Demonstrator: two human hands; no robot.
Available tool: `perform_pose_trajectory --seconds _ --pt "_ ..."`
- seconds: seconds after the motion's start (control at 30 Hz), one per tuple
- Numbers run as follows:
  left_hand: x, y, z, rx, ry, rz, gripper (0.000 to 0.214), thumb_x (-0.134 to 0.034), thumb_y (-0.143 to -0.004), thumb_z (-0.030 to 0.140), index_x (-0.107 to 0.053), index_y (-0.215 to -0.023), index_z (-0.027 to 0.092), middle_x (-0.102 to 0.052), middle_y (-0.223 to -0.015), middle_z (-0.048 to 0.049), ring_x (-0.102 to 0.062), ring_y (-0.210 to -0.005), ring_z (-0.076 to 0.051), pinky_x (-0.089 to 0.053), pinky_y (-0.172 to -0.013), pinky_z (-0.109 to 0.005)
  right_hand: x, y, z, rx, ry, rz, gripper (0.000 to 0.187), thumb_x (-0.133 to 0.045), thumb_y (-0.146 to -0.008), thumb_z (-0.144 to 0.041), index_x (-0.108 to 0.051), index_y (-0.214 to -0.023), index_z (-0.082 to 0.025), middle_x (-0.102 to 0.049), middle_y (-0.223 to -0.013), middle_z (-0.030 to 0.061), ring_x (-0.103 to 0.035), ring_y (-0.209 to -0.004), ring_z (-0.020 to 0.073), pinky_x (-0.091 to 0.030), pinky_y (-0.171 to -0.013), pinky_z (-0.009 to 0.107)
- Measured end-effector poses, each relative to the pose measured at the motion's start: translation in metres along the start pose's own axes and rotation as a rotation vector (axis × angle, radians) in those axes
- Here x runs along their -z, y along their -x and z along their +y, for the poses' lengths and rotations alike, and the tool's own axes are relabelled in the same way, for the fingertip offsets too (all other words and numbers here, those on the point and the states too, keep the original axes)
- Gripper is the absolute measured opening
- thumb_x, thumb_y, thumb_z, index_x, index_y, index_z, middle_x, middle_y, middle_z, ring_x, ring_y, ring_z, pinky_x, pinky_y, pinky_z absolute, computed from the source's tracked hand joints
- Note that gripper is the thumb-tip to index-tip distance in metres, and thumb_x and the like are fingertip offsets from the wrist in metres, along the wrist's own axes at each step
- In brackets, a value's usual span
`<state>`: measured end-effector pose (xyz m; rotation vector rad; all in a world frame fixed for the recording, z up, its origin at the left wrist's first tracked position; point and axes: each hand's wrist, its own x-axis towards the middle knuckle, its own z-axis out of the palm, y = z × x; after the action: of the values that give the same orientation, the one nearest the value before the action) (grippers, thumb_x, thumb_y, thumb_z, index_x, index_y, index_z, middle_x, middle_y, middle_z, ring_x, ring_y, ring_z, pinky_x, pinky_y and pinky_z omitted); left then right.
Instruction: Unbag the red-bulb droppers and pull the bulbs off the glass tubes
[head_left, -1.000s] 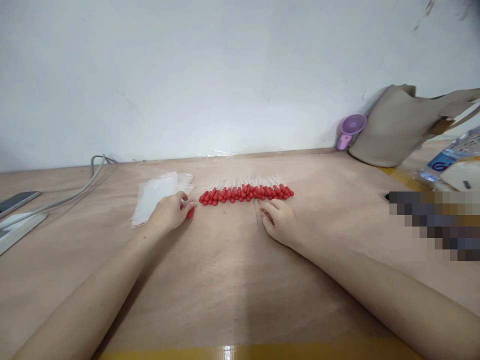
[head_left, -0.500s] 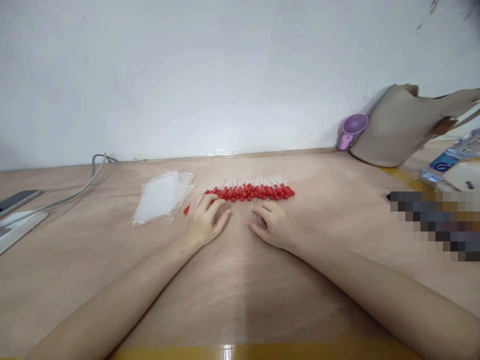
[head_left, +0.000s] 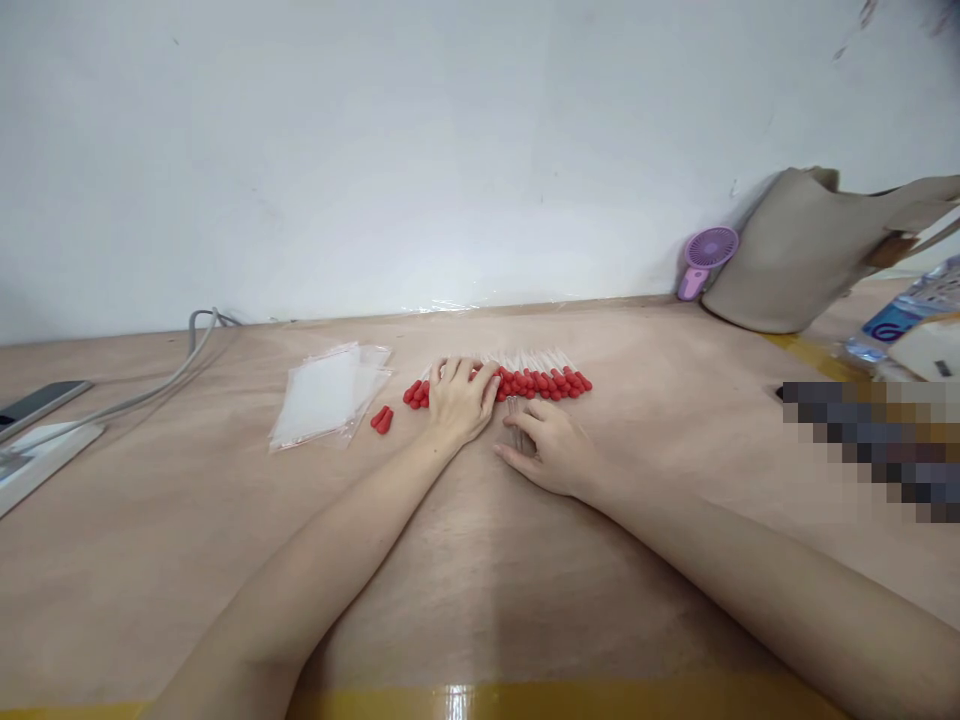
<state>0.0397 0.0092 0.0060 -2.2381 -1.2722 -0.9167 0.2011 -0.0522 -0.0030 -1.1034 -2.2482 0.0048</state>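
Plywood table point(head_left: 480, 560) filled the view, with both forearms laid across it. Beige bag point(head_left: 787, 260) stood well off to the right of the right hand, against the wall. Stack of clear plastic sleeves point(head_left: 326, 395) lay flat just left of the left hand, untouched. Row of red-bulbed droppers point(head_left: 544, 382) ran side by side ahead of both hands, bulbs toward the person and clear stems toward the wall. Left hand point(head_left: 459, 400) lay palm down on the left part of that row, fingers spread wide and flat over the bulbs. Nothing looked pinched, but whatever was under the palm was hidden. Right hand point(head_left: 551, 450) rested on the table just right of the left hand, on the near side of the row, fingers loosely stretched and closed on nothing. Small purple fan point(head_left: 705, 258) leaned beside the bag, far from either hand. Two loose red bulbs point(head_left: 382, 419) lay touching each other between the left hand and the sleeves. A few bare clear tubes point(head_left: 513, 408) lay at the right fingertips, just short of the row. Judged from this, the stems looked thin and prone to rolling, so light flat pressure suited them better than a squeeze. Lifting one piece by its bulb would be safer than dragging, which would pull its neighbours out of line. The right fingertips pinning the tubes seemed enough to stop them rolling.
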Motion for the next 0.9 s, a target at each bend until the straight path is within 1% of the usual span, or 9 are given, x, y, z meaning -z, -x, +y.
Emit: perform_pose_trajectory --seconds 0.23,0.37,0.53,0.6,0.7,0.77,0.9 --pt "-0.009 -0.006 0.001 0.133 0.054 0.045 0.03 -0.044 -0.086 0.037 -0.056 -0.106 0.018 -0.066 -0.084 -0.0069 -0.055 -0.085 -0.024 -0.027 -0.091 -0.043 0.0 0.0 0.0 -0.01 -0.002 -0.001 0.022 -0.056 -0.079 -0.034 -0.062 -0.09 -0.016 -0.05 -0.083 0.007 -0.048 -0.076 0.0183 -0.043 -0.07 0.032" --pt "-0.011 -0.007 0.002 0.151 0.072 0.062 0.026 -0.048 -0.083 0.036 -0.057 -0.1 0.019 -0.067 -0.08 -0.0051 -0.057 -0.081 -0.023 -0.027 -0.091 -0.043 0.0 0.0 0.0 -0.001 -0.006 0.007 0.021 -0.056 -0.079 -0.034 -0.062 -0.089 -0.016 -0.05 -0.083 0.0067 -0.048 -0.075 0.018 -0.043 -0.07 0.033" --pt "-0.013 -0.009 0.002 0.139 0.091 0.069 0.021 -0.046 -0.084 0.03 -0.058 -0.099 0.02 -0.067 -0.074 -0.0037 -0.059 -0.079 -0.022 -0.027 -0.092 -0.043 0.0 0.0 0.0 -0.009 -0.004 0.005 0.022 -0.056 -0.079 -0.034 -0.062 -0.091 -0.016 -0.05 -0.083 0.0068 -0.049 -0.075 0.0179 -0.043 -0.07 0.032" --pt "-0.013 -0.008 0.002 0.167 0.118 0.096 0.021 -0.046 -0.084 0.028 -0.057 -0.098 0.019 -0.066 -0.072 -0.0028 -0.06 -0.077 -0.021 -0.028 -0.092 -0.042 -0.001 0.0 0.0 -0.017 -0.001 0.007 0.024 -0.055 -0.079 -0.035 -0.061 -0.092 -0.016 -0.051 -0.084 0.007 -0.049 -0.076 0.0182 -0.043 -0.07 0.032" --pt "-0.011 -0.005 0.001 0.21 0.178 0.15 0.019 -0.047 -0.084 0.027 -0.057 -0.098 0.018 -0.065 -0.074 -0.0021 -0.06 -0.075 -0.018 -0.033 -0.091 -0.039 -0.002 0.002 0.002 -0.029 -0.011 0.017 0.028 -0.056 -0.079 -0.038 -0.058 -0.097 -0.015 -0.051 -0.086 0.0076 -0.049 -0.078 0.019 -0.044 -0.07 0.033" --pt "-0.006 -0.002 -0.001 0.209 0.212 0.171 0.019 -0.046 -0.085 0.026 -0.057 -0.098 0.017 -0.065 -0.08 -0.0037 -0.06 -0.078 -0.018 -0.038 -0.087 -0.036 -0.003 0.003 0.004 -0.035 -0.026 0.023 0.031 -0.056 -0.078 -0.038 -0.057 -0.1 -0.015 -0.052 -0.088 0.0082 -0.05 -0.079 0.0195 -0.044 -0.072 0.034" --pt "0.011 0.011 -0.004 0.173 0.278 0.192 0.021 -0.044 -0.087 0.025 -0.059 -0.098 0.018 -0.063 -0.092 -0.0062 -0.059 -0.088 -0.017 -0.045 -0.081 -0.031 -0.003 0.005 0.008 -0.04 -0.054 0.034 0.034 -0.056 -0.079 -0.04 -0.056 -0.102 -0.016 -0.052 -0.089 0.0086 -0.05 -0.082 0.0204 -0.044 -0.074 0.036"
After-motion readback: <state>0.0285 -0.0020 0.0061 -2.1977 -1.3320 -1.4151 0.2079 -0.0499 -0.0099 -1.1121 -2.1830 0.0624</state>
